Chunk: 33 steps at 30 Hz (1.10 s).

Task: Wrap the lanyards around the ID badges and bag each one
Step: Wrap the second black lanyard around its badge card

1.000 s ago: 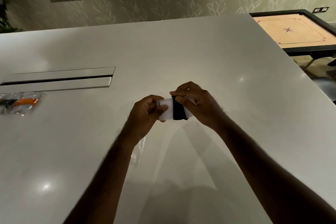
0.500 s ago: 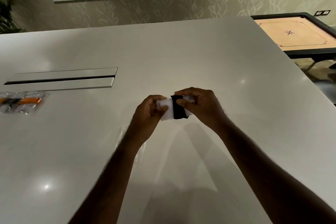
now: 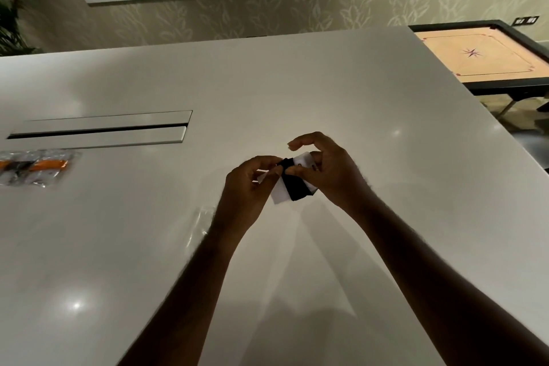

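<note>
The badge (image 3: 280,194) is held in the air above the surface (image 3: 326,92), between both hands and touching both. It is a white card with the black lanyard (image 3: 294,184) wound across its middle. Its long axis runs from lower left to upper right, tilted.

The left hand (image 3: 252,187) pinches the card's left end, fingers curled. The right hand (image 3: 323,166) pinches the right end and the black band between thumb and lower fingers; its index finger is raised clear, touching nothing.

A clear bag (image 3: 202,224) lies flat on the surface just beside the left wrist, nearer the left hand, partly hidden by that arm. Judgement: bagging calls for one hand to release and reach there. A filled bag (image 3: 32,168) with orange contents lies well apart, far left.
</note>
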Each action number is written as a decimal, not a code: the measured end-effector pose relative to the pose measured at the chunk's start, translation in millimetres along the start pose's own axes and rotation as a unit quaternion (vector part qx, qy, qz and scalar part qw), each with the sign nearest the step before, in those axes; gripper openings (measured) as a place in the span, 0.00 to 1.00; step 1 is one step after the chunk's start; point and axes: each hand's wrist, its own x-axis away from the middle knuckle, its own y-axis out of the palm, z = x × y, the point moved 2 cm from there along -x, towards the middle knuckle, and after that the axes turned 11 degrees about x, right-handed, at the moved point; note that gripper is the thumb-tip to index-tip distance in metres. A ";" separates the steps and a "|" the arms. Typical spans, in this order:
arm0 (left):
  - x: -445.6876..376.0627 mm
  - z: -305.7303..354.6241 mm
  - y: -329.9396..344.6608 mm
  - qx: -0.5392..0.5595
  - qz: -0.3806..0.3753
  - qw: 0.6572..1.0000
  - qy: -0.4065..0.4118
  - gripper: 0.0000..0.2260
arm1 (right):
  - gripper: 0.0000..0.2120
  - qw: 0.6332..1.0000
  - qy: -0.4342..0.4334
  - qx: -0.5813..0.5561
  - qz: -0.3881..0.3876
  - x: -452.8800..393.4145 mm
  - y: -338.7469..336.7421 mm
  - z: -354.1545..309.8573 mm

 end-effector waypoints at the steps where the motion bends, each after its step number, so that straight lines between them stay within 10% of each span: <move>1: -1.1 -0.6 -0.9 -0.002 -0.012 1.000 -0.012 0.06 | 0.18 1.000 -0.003 0.002 -0.004 0.3 0.2 -0.2; 12: -3.1 -9.6 -6.3 -0.093 -0.148 0.982 -0.072 0.07 | 0.21 1.000 -0.016 0.014 0.007 8.5 10.9 3.1; 17: 4.2 -12.9 -5.5 -0.027 -0.042 0.995 -0.092 0.08 | 0.28 0.979 0.099 -0.163 0.074 12.1 15.6 18.0; 21: 11.4 -15.4 0.4 0.142 0.049 0.975 -0.162 0.10 | 0.23 0.937 0.137 -0.319 -0.023 22.3 29.8 30.7; 33: 38.8 -28.1 22.7 0.271 0.102 0.938 -0.189 0.09 | 0.07 0.927 0.205 -0.315 -0.020 31.7 61.4 16.7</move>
